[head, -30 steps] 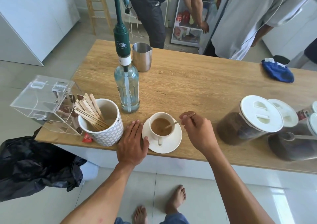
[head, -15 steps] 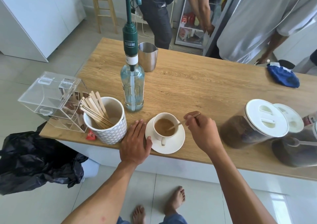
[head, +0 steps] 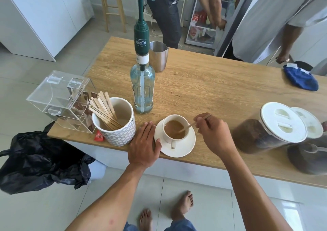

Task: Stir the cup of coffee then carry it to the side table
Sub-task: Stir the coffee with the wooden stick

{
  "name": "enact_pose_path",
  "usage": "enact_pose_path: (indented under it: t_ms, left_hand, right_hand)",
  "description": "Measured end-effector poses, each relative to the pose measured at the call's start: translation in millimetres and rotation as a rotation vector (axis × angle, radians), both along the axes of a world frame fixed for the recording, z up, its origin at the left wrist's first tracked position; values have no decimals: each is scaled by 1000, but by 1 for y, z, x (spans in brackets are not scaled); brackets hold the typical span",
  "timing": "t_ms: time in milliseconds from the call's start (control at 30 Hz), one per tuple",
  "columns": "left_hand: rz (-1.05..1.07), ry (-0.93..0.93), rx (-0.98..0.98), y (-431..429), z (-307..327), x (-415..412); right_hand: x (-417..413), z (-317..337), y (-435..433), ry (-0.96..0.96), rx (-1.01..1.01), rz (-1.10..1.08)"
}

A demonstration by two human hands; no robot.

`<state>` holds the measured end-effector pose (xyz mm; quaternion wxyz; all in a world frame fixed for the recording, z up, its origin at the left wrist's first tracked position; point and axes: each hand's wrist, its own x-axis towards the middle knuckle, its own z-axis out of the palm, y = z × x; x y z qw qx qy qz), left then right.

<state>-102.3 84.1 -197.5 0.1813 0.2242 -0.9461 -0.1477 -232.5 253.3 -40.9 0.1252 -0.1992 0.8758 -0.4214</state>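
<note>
Right hand pinches wooden stirrer, tip in coffee cup on saucer at counter near edge. Left hand flat, fingers spread, holding nothing, thumb touching saucer rim.

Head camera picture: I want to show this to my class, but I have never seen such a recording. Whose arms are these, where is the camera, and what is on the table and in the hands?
There is no machine here. A person wears a wide-angle camera on the head, looking forward and down, so the two arms are the wearer's own, and the bare feet show below.

The right hand pinches a wooden stirrer whose tip sits in the cup of coffee. The cup stands on a white saucer. The left hand lies flat on the wooden table, its thumb at the saucer's rim, holding nothing.

Also on the table: a patterned pot of stirrers, a glass pump bottle, a steel jug, a clear plastic box, white-lidded jars and a blue cloth.
</note>
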Motion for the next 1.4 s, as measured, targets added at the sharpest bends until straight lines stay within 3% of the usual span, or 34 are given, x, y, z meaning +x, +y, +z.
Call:
enact_pose_path:
  t_ms: [167, 300, 433, 567, 700, 900, 1067, 1267, 1400]
  left_hand:
    - [0, 3, 7, -1, 0, 1]
    - [-5, 9, 18, -1, -1, 1]
    - [-5, 6, 20, -1, -2, 1]
    - [-4, 14, 19, 0, -1, 0]
    - [-5, 18, 14, -1, -3, 0]
    - [-9, 23, 10, -1, -3, 0]
    - [-11, 20, 17, -1, -3, -1]
    - [-6, 24, 23, -1, -3, 0]
    - [-11, 21, 15, -1, -3, 0]
  right_hand:
    - [2, 1, 0, -25, 19, 99]
    - [-1, 1, 3, 32, 26, -3]
    - [2, 0, -1, -9, 30, 106]
    - [-3, -1, 3, 25, 1, -7]
    - [0, -2, -2, -8, 10, 101]
    - [-4, 0, -1, 62, 18, -44]
    - [8, -4, -6, 19, -1, 106]
    - [0, -2, 5, 84, 23, -8]
    - [3, -2, -7, 101, -8, 91]
